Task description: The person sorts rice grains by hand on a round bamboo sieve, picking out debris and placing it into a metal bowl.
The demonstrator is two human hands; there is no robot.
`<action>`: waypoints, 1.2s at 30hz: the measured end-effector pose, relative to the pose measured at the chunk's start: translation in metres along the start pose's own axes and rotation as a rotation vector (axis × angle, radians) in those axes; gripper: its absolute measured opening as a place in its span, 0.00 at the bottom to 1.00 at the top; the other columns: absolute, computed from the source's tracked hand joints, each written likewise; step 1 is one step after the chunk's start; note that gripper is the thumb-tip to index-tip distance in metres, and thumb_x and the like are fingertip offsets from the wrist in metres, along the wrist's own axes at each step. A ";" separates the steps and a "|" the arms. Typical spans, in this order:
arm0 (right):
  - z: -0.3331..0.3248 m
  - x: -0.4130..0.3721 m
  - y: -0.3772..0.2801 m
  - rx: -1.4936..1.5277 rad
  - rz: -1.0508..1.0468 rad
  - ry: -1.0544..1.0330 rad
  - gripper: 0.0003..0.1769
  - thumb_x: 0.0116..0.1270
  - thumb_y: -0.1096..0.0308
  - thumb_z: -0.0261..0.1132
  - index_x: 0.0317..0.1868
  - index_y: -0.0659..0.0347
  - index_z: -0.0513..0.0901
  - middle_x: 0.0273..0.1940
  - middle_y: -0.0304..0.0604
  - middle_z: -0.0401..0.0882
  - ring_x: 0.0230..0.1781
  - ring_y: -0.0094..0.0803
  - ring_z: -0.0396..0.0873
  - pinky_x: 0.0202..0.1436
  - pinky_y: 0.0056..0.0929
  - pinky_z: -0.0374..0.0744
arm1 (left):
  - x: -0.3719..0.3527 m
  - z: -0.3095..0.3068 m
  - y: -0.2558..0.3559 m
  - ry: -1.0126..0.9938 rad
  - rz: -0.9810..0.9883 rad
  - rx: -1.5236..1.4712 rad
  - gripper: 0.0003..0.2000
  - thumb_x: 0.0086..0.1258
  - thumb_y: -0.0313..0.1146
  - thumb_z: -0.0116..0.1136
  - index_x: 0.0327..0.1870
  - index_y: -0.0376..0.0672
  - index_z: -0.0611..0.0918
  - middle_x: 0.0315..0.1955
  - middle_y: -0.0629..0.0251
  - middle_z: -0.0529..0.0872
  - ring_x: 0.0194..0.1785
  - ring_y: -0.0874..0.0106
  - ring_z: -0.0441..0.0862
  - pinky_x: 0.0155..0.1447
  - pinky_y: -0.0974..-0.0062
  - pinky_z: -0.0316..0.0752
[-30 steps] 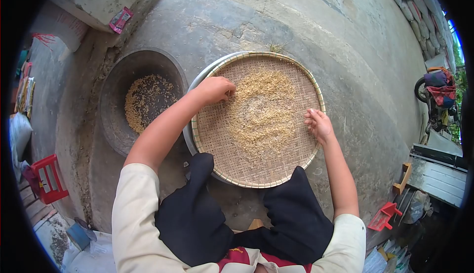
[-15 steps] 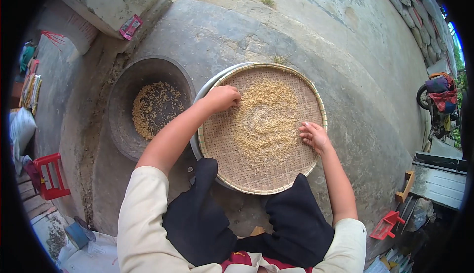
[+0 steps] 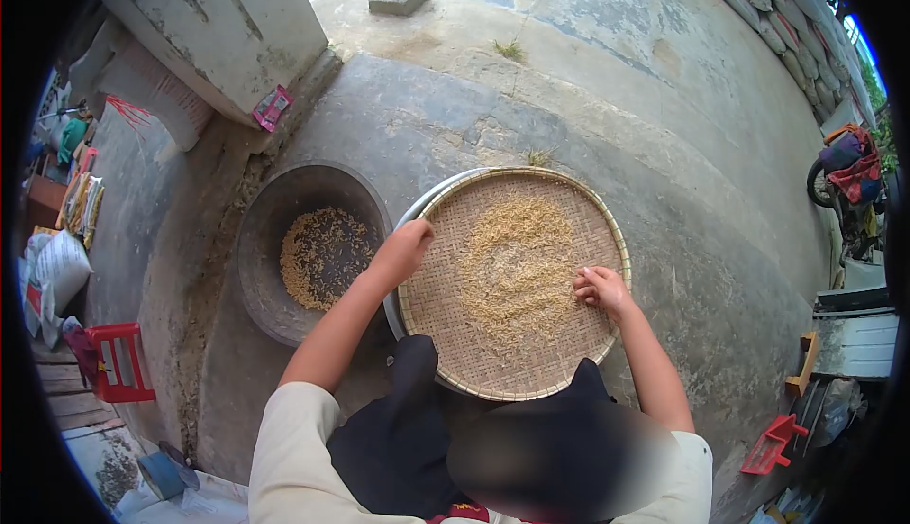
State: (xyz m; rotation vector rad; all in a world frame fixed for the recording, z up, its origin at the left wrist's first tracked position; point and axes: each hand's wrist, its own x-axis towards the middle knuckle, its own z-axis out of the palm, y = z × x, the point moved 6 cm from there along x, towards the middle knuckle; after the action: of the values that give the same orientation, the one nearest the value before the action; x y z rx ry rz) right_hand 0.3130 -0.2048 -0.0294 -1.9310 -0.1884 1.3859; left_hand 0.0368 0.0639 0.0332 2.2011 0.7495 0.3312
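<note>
Two hands curl loosely: the left hand (image 3: 402,251) at the left rim of a woven tray (image 3: 434,320), the right hand (image 3: 605,291) nearer, at the right edge of the grain (image 3: 519,273). Whether either grips anything cannot be told. The grain lies between them, longest from front to back, a dark basin (image 3: 260,263) left of the tray.

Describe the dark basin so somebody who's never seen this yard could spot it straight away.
On the concrete floor, find the big round woven tray of grain. Just beside it, on the person's left, sits the dark basin. Unlike the flat, tan tray, it is greyish and deep, with kernels in its bottom.
</note>
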 end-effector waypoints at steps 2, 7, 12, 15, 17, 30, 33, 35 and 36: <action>-0.004 0.001 0.002 -0.014 -0.016 -0.002 0.14 0.71 0.58 0.54 0.47 0.59 0.76 0.37 0.36 0.82 0.30 0.20 0.80 0.31 0.19 0.75 | -0.026 -0.033 -0.017 0.165 -0.104 -0.001 0.04 0.62 0.25 0.55 0.36 0.37 0.75 0.30 0.53 0.78 0.39 0.55 0.78 0.43 0.63 0.71; -0.016 0.004 0.008 -0.045 -0.054 0.081 0.15 0.71 0.58 0.54 0.50 0.60 0.74 0.39 0.38 0.82 0.28 0.22 0.80 0.31 0.20 0.75 | -0.091 -0.101 -0.069 0.430 -0.495 0.502 0.11 0.56 0.28 0.64 0.38 0.40 0.77 0.49 0.54 0.76 0.53 0.57 0.72 0.55 0.66 0.69; -0.032 -0.002 0.005 -0.071 -0.164 0.191 0.17 0.68 0.59 0.58 0.50 0.62 0.73 0.40 0.40 0.81 0.32 0.21 0.80 0.33 0.22 0.75 | -0.083 -0.098 -0.075 0.469 -0.459 0.570 0.16 0.56 0.35 0.66 0.42 0.40 0.77 0.55 0.54 0.72 0.60 0.56 0.67 0.62 0.65 0.64; -0.052 -0.017 -0.024 -0.574 -0.663 0.531 0.18 0.63 0.61 0.62 0.50 0.61 0.74 0.36 0.42 0.79 0.33 0.29 0.80 0.34 0.29 0.77 | -0.053 -0.080 -0.055 0.448 -0.209 0.339 0.19 0.57 0.39 0.65 0.46 0.38 0.77 0.49 0.52 0.76 0.55 0.57 0.73 0.59 0.64 0.67; -0.049 -0.051 -0.051 -0.997 -0.893 0.816 0.23 0.60 0.59 0.65 0.53 0.58 0.72 0.35 0.47 0.76 0.36 0.41 0.80 0.38 0.38 0.78 | -0.033 -0.057 -0.017 0.282 -0.210 0.324 0.18 0.58 0.43 0.65 0.41 0.39 0.77 0.40 0.54 0.80 0.46 0.55 0.78 0.50 0.61 0.73; -0.071 -0.009 -0.007 -0.819 -0.430 0.562 0.30 0.67 0.61 0.55 0.67 0.53 0.57 0.41 0.60 0.78 0.39 0.58 0.78 0.42 0.50 0.76 | -0.006 -0.015 -0.002 -0.040 -0.449 0.546 0.16 0.66 0.42 0.55 0.41 0.36 0.72 0.29 0.48 0.82 0.35 0.50 0.81 0.38 0.56 0.76; -0.066 -0.016 -0.023 -0.717 -0.422 0.558 0.29 0.67 0.62 0.55 0.67 0.54 0.57 0.43 0.62 0.78 0.42 0.58 0.77 0.45 0.48 0.75 | 0.004 -0.034 -0.009 0.088 -0.389 0.422 0.16 0.68 0.43 0.52 0.43 0.38 0.71 0.29 0.46 0.83 0.36 0.48 0.81 0.38 0.54 0.75; -0.046 -0.026 -0.033 -0.686 -0.486 0.538 0.29 0.67 0.63 0.55 0.67 0.54 0.58 0.44 0.62 0.78 0.43 0.58 0.77 0.46 0.47 0.75 | 0.012 -0.047 -0.025 0.121 -0.421 0.423 0.14 0.69 0.43 0.50 0.43 0.40 0.73 0.30 0.48 0.83 0.36 0.49 0.81 0.38 0.54 0.74; -0.038 -0.029 -0.037 -0.651 -0.551 0.519 0.28 0.67 0.63 0.55 0.66 0.55 0.59 0.44 0.63 0.78 0.44 0.58 0.77 0.47 0.47 0.75 | 0.013 -0.053 -0.025 0.166 -0.418 0.386 0.14 0.69 0.42 0.50 0.42 0.40 0.74 0.31 0.49 0.83 0.36 0.49 0.81 0.38 0.54 0.74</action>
State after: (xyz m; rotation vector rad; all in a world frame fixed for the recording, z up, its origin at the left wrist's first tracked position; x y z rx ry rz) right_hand 0.3445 -0.2112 0.0218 -2.4249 -0.9251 0.4523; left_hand 0.0126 0.1164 0.0502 2.3076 1.4359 0.1664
